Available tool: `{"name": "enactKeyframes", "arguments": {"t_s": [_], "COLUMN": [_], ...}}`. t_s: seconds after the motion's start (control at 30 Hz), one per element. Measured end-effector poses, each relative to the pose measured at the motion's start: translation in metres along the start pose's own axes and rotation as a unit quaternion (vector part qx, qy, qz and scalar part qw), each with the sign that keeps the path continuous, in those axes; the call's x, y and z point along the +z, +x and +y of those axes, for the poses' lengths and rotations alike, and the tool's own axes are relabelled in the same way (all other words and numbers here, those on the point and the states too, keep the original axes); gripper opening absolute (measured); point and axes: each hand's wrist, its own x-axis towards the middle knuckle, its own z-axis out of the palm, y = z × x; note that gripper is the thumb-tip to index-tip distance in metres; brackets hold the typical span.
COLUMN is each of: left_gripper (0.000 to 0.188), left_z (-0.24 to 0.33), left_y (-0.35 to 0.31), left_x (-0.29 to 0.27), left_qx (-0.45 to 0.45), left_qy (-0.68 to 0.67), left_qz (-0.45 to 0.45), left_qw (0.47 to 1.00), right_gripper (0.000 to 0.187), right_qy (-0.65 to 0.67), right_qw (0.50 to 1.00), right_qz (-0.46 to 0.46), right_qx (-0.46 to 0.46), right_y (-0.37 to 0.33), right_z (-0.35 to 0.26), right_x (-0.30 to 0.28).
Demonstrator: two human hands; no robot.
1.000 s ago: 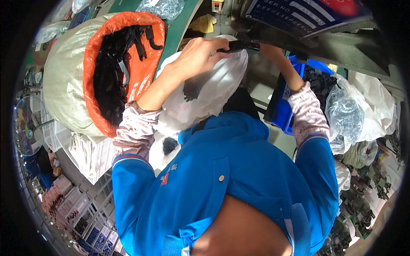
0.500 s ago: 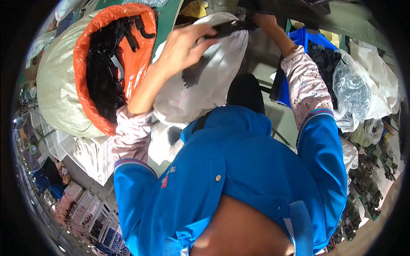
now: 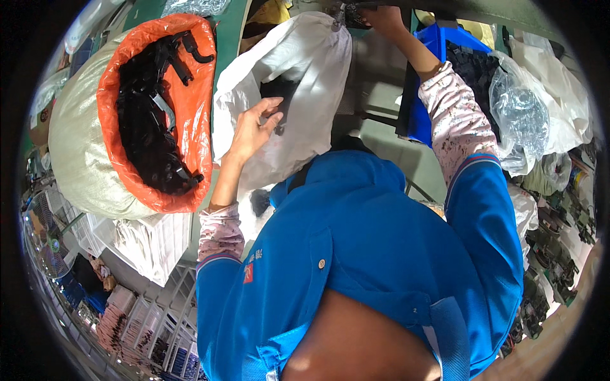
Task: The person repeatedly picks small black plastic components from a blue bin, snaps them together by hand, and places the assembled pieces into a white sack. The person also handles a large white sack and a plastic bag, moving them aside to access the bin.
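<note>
Okay, head view only. Our left hand (image 3: 254, 127) rests on the side of the white plastic bag (image 3: 298, 76), fingers spread and loose, clamped on nothing, just beside the dark parts (image 3: 279, 89) showing through the plastic. Our right hand (image 3: 381, 16) is up at the top edge, well apart from the left, fingers closed on a small black part (image 3: 352, 14) at the bag's upper rim; how firm the grip is, we cannot tell. Left of the bag sits a big woven sack with an orange liner (image 3: 197, 114), full of black plastic parts (image 3: 146, 120). A blue bin (image 3: 426, 95) of dark parts stands right of the bag. We judge the white bag only partly loaded and the sack far from emptied: lots left.
</note>
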Motion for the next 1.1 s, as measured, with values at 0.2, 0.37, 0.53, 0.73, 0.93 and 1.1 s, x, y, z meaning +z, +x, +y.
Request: {"name": "enactKeyframes", "arguments": {"t_s": [0.2,0.37,0.53,0.73,0.93,1.1], "left_gripper": [0.031,0.029,0.028,0.023,0.019,0.016], "left_z": [0.012,0.010,-0.002,0.021,0.037,0.097], "left_y": [0.008,0.010,0.010,0.006,0.000,0.018], "left_x": [0.008,0.015,0.032,0.045,0.067,0.101], "left_qx": [-0.004,-0.007,0.023,0.025,0.028,0.067], "left_qy": [-0.029,-0.031,-0.072,-0.069,-0.161,-0.243], "left_qz": [-0.030,-0.024,-0.026,-0.002,0.057,0.005], "left_qw": [0.999,0.999,0.997,0.997,0.985,0.968], "right_gripper": [0.013,0.011,0.007,0.025,0.021,0.022], "right_qy": [0.221,0.548,0.519,0.495,0.492,0.318], "right_qw": [0.971,0.802,0.817,0.853,0.857,0.945], "right_qz": [-0.048,-0.061,-0.054,-0.120,-0.061,0.074], "right_qx": [-0.081,0.228,0.245,0.112,0.138,0.002], "right_y": [-0.017,-0.027,-0.028,-0.047,-0.037,-0.062], "right_z": [-0.029,-0.086,-0.093,-0.054,-0.066,-0.076], "right_x": [-0.040,-0.054,-0.061,-0.028,-0.013,-0.006]}}
